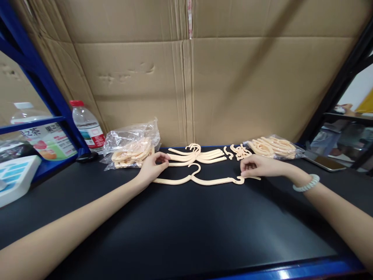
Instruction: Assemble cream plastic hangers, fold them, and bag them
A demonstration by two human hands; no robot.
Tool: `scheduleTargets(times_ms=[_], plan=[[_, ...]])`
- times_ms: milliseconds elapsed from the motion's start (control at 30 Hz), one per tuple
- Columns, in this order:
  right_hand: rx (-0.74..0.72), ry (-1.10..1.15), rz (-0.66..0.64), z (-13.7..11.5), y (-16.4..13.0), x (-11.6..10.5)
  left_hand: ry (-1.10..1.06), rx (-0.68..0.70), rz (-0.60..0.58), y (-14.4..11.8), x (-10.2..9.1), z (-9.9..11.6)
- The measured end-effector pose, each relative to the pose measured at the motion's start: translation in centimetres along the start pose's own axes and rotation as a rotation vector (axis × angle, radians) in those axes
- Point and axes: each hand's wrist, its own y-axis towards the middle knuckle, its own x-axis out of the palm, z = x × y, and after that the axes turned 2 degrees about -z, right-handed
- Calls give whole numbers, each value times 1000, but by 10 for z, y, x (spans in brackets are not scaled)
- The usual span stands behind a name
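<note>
In the head view, our left hand (151,168) pinches one end of the hanger (201,179) lying flat on the bench (186,225); our right hand (256,165) pinches the other. We should press both ends evenly.

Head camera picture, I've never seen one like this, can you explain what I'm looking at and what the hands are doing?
There is no machine: the camera sits on a person's head, looking down at their own bare arms over a black table. The left hand touches one end of a cream plastic hanger; the right hand, bracelet on its wrist, pinches the other end. Behind lie a pile of hangers, loose hooks and two plastic bags of parts. A water bottle stands at the left, before a cardboard wall.
</note>
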Motion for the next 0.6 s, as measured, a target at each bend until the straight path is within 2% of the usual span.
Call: scheduleTargets(times_ms=[167, 333, 400, 467, 600], plan=[[-9, -51, 97, 2, 5, 4, 24, 12, -10, 0, 0, -3], [-104, -237, 478, 7, 14, 11, 60, 28, -18, 1, -1, -6], [-151, -328, 566, 12, 17, 14, 75, 38, -27, 1, 0, -5], [-172, -399, 587, 17, 21, 17, 95, 52, -54, 1, 0, -5], [-191, -517, 539, 21, 28, 20, 132, 61, -112, 3, 0, -6]])
